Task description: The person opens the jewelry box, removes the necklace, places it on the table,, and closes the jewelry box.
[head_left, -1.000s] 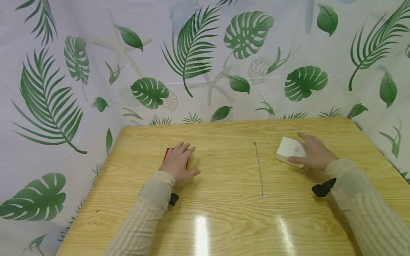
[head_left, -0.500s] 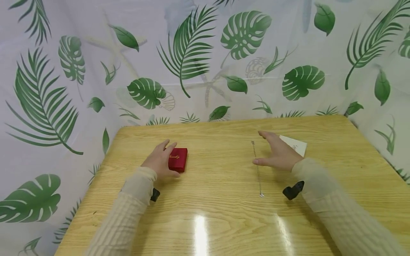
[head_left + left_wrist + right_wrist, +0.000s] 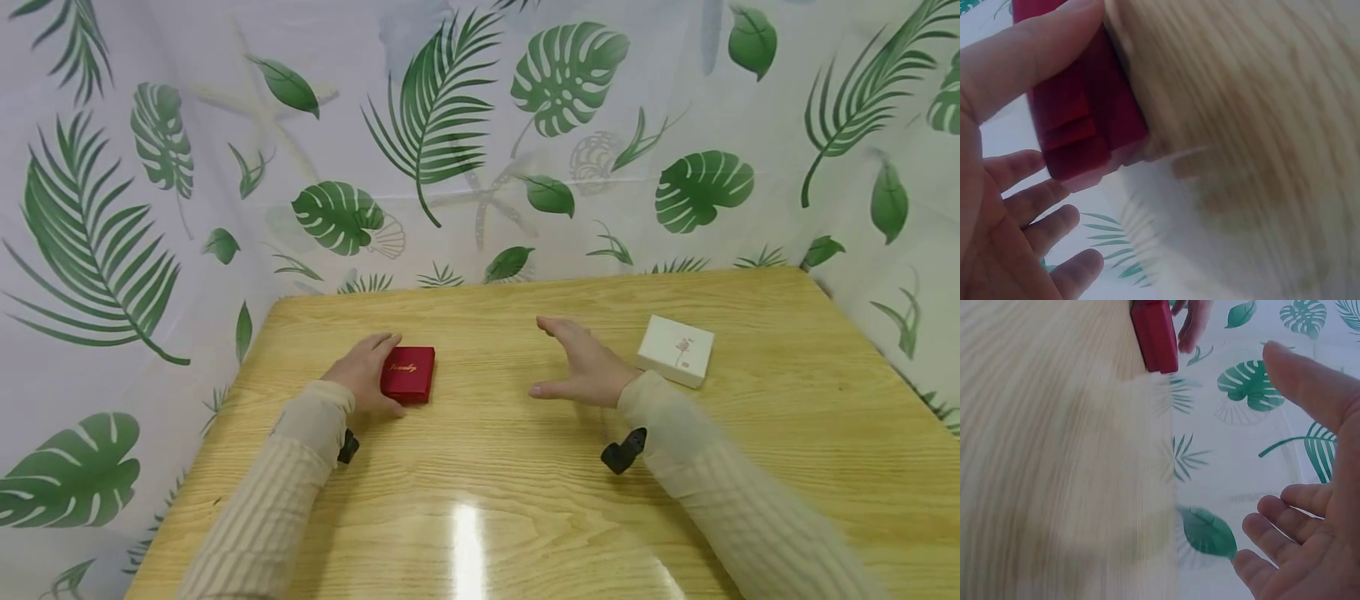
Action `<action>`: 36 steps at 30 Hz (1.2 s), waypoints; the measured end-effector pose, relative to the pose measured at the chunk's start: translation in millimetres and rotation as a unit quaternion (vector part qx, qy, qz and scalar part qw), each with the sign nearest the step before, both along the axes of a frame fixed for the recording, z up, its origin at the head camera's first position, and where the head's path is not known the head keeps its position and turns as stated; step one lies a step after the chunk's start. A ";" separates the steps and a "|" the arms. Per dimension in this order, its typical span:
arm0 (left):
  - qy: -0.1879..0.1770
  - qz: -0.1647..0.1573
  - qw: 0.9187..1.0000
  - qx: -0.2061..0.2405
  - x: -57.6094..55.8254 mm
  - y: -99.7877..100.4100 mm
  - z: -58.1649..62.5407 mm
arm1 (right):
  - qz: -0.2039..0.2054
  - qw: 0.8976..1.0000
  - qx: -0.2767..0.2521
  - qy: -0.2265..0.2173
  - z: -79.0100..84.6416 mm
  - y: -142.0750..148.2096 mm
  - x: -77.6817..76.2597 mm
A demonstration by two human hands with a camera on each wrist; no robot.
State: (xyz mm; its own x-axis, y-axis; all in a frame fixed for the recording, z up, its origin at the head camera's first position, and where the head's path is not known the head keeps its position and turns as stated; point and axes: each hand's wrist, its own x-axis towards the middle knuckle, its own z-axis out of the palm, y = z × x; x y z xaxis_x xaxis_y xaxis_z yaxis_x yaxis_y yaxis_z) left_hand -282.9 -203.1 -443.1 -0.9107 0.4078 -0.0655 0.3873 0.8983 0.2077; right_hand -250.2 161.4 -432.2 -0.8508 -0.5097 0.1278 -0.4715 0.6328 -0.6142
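Observation:
A small red jewelry box (image 3: pixel 408 375) with gold lettering lies on the left half of the table. My left hand (image 3: pixel 358 375) holds it from its left side, thumb along the near side and fingertips at the far side. In the left wrist view the thumb lies across the red box (image 3: pixel 1079 119). To the right, my right hand (image 3: pixel 585 367) hovers with thumb and fingers spread, holding nothing. The right wrist view shows this hand (image 3: pixel 1310 531) apart from the red box (image 3: pixel 1155 334). The thin necklace seen earlier is now hidden behind the right hand and wrist.
A white box (image 3: pixel 677 350) with a pink flower print sits behind and right of the right hand. The wooden table (image 3: pixel 487 467) ends at a leaf-patterned cloth (image 3: pixel 465 250) at the back and sides. Black wrist cameras (image 3: pixel 624 451) hang under both wrists.
My right hand has left the white box and moved left across the necklace. My left hand has shifted left off the red box's top and closed around its sides.

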 end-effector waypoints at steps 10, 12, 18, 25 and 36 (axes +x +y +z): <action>-0.016 0.000 1.000 -0.002 -3.4 -0.1 -7.3 | 0.016 0.998 -0.048 -0.037 -5.9 -51.1 5.2; -0.015 -0.001 1.000 -0.003 -3.8 -0.2 -8.3 | 0.017 0.998 -0.054 -0.041 -7.8 -59.4 5.9; -0.008 -0.010 1.000 0.011 -4.0 2.5 -12.1 | 0.018 0.996 -0.070 -0.056 -13.9 -73.8 9.4; -0.007 -0.025 0.998 0.051 1.3 13.2 -11.8 | 0.014 0.994 -0.084 -0.061 -20.0 -75.5 12.4; 0.019 -0.057 0.992 0.113 9.2 44.1 -7.9 | -0.001 0.991 -0.102 -0.082 -25.3 -68.9 12.1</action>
State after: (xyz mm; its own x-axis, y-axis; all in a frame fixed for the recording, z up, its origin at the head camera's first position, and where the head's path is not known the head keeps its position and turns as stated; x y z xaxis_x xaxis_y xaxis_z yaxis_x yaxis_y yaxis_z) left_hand -273.7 -159.0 -451.0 -0.8575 0.5094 0.0721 0.4955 0.7800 0.3821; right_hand -238.1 92.5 -457.4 -0.8697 -0.4855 0.0885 -0.3540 0.4889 -0.7973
